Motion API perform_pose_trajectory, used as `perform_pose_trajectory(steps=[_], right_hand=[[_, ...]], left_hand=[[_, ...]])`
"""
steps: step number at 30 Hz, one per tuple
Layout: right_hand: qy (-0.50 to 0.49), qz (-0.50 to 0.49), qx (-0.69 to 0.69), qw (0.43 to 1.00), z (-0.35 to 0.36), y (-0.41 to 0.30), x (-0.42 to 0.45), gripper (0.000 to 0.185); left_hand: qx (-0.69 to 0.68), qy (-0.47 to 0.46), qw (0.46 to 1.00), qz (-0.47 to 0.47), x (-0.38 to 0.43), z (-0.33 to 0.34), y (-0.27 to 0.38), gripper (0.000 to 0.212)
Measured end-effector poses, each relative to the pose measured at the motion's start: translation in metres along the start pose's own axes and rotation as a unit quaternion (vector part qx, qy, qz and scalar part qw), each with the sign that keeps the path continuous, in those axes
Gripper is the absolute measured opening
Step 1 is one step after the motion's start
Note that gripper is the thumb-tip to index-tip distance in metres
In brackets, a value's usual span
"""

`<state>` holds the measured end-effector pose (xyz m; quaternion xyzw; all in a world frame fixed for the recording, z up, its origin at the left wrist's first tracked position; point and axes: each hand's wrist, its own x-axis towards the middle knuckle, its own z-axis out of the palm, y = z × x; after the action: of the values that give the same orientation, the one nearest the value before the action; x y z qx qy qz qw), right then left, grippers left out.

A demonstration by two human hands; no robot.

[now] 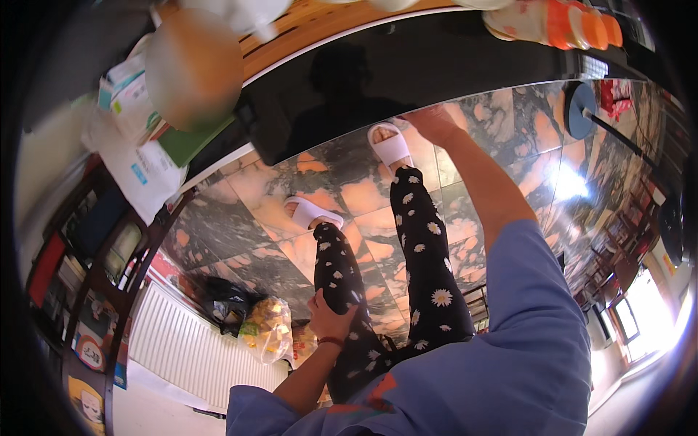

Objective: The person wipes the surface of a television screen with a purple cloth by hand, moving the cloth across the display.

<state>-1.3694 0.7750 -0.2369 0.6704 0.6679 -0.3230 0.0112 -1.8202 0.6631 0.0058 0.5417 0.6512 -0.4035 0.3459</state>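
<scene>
My left hand [330, 318] rests on the thigh of my black daisy-print trousers [349, 283], a red band round its wrist. Up ahead, my right hand [431, 124] is at the lower edge of a glossy black tabletop [349, 82]; its fingertips are hidden or blurred at that edge, so whether it grips the edge cannot be told. Below the hands are my feet in pale pink slippers [393, 150] on the marbled tile floor [371, 196]. No separate object shows in either hand.
On the table stand orange-capped bottles [567, 24] and, at the left, boxes and papers [136, 109]. A dark shelf [90, 283], a white radiator [202, 343] and a plastic bag of yellow pieces [267, 329] are at the left. A round blue base with a black pole [581, 110] stands right.
</scene>
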Motion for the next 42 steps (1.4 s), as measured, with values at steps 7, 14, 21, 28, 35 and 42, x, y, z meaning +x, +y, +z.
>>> perform_pose_trajectory(steps=[7, 14, 21, 28, 35, 42], right_hand=[[0.011, 0.064, -0.129, 0.989, -0.024, 0.13, -0.063, 0.063], [0.004, 0.276, -0.116, 0.954, -0.074, 0.2, -0.087, 0.053], [0.249, 0.455, 0.01, 0.855, -0.068, 0.333, -0.112, 0.06], [0.346, 0.427, -0.057, 0.833, -0.058, 0.383, -0.108, 0.08], [0.397, 0.625, 0.105, 0.664, -0.023, 0.31, -0.066, 0.089], [0.342, 0.55, 0.027, 0.761, 0.012, 0.104, -0.006, 0.072]], left_hand=[[0.054, -0.014, 0.998, -0.016, 0.002, 0.003, 0.03, 0.104], [0.098, -0.03, 0.994, -0.044, 0.0, 0.005, 0.054, 0.107], [0.127, -0.044, 0.989, -0.061, 0.004, 0.007, 0.076, 0.108], [0.159, -0.05, 0.984, -0.058, 0.004, 0.008, 0.09, 0.109], [0.149, -0.053, 0.986, -0.053, 0.007, 0.017, 0.076, 0.109], [0.119, -0.048, 0.99, -0.054, 0.0, 0.014, 0.064, 0.107]])
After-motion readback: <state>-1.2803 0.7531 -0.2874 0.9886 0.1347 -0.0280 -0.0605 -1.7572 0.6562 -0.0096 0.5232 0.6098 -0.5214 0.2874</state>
